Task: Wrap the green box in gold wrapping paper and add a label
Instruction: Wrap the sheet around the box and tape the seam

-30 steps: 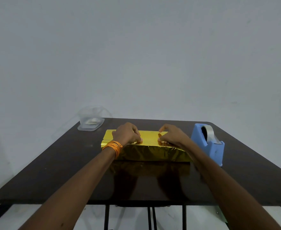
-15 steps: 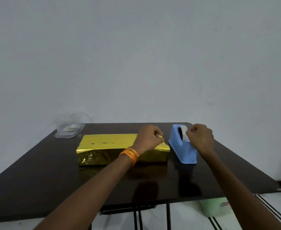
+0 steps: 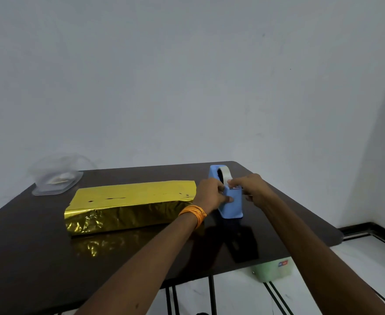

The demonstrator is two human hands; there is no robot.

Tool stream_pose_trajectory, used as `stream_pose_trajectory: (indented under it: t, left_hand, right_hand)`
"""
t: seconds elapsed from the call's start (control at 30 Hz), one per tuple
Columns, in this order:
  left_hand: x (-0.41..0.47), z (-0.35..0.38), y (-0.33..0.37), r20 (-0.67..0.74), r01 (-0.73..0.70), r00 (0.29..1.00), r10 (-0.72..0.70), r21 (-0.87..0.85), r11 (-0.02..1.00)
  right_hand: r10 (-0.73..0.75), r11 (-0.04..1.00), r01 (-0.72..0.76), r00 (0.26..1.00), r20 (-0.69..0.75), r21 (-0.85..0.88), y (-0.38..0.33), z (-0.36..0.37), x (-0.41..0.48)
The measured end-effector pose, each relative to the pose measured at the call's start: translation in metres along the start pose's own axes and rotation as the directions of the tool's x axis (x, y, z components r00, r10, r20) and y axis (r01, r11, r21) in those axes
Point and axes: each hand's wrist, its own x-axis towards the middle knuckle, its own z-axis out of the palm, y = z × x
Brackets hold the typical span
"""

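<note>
We see the long, flat gold-wrapped box point(image 3: 130, 201) lying on the dark glossy table point(image 3: 50, 258), left of the middle, with its crinkled long side toward us and nothing touching it. Half a second ago the left hand point(image 3: 211, 194) rested on the right end of the box top. It has now left the box and crossed to the blue plastic tape dispenser point(image 3: 231, 201), which stands just beside the box's right end. There it grips the dispenser's near end, the thumb pressed across the blue face and the fingers curled round the far side. An orange thread band point(image 3: 193, 213) circles that wrist.

The right hand point(image 3: 250, 189) was already at the dispenser half a second ago, up by the roll of clear tape point(image 3: 224, 175). It has come down to the cutter end, where its bent fingertips meet the left hand's. We cannot tell whether it pinches a strip of tape or only touches the cutter. A full second ago both hands were pressing on the box top, so both have since come away from the paper.

The box and the dispenser sit where they did. The camera has swung rightward, so more of the table's right corner shows. A clear plastic tub point(image 3: 55, 178) stands at the far left corner, well apart from the box. A pale green bin point(image 3: 271, 269) shows on the floor under the right edge.
</note>
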Motion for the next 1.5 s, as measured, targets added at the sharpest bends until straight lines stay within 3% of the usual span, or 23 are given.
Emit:
stream_pose_trajectory:
  t: [0.1,0.27,0.5,0.77,0.93,1.03,1.1,1.27,1.37,1.5]
  left_hand:
    - [0.003,0.002,-0.001,0.004,0.012,1.000,-0.012,-0.009,1.000]
    - [0.002,0.005,-0.001,-0.019,0.026,0.999,-0.027,-0.043,0.999]
    - [0.003,0.005,0.001,-0.018,0.046,0.999,-0.047,-0.055,0.997]
    - [0.000,0.010,-0.001,-0.059,0.038,0.997,-0.041,-0.057,0.998]
    - [0.000,0.009,0.000,-0.056,0.026,0.998,-0.028,-0.042,0.999]
    - [-0.005,0.008,0.006,-0.030,0.006,1.000,-0.005,0.042,0.999]
    - [-0.010,0.004,0.010,-0.015,-0.026,1.000,0.028,0.105,0.994]
    - [-0.026,-0.039,0.002,-0.216,-0.134,0.968,0.126,-0.021,0.991]
    - [-0.035,-0.080,-0.028,-0.322,-0.054,0.946,0.027,-0.073,0.996]
    - [-0.056,-0.131,-0.080,-0.299,0.105,0.946,-0.124,-0.078,0.991]
  right_hand:
    - [-0.043,0.999,0.044,0.998,-0.053,0.015,-0.008,0.001,0.000]
    - [-0.205,0.975,0.192,0.971,-0.124,-0.110,-0.018,0.000,-0.004]
    - [-0.112,0.990,0.123,0.984,-0.141,0.069,0.001,-0.005,-0.022]
    - [-0.087,0.984,0.108,0.986,-0.146,0.143,0.035,0.002,-0.036]
    - [-0.234,0.971,0.218,0.949,-0.211,-0.096,0.044,0.005,-0.036]
    - [-0.268,0.924,0.184,0.937,-0.224,-0.336,0.057,0.001,-0.037]
    - [-0.293,0.906,0.199,0.932,-0.215,-0.375,0.068,-0.002,-0.040]
    - [-0.449,0.853,0.407,0.892,-0.060,-0.328,0.037,-0.004,-0.056]
    - [-0.479,0.831,0.487,0.872,0.099,-0.268,0.003,0.014,-0.064]
    - [-0.466,0.822,0.552,0.793,0.391,-0.140,-0.032,0.048,-0.064]
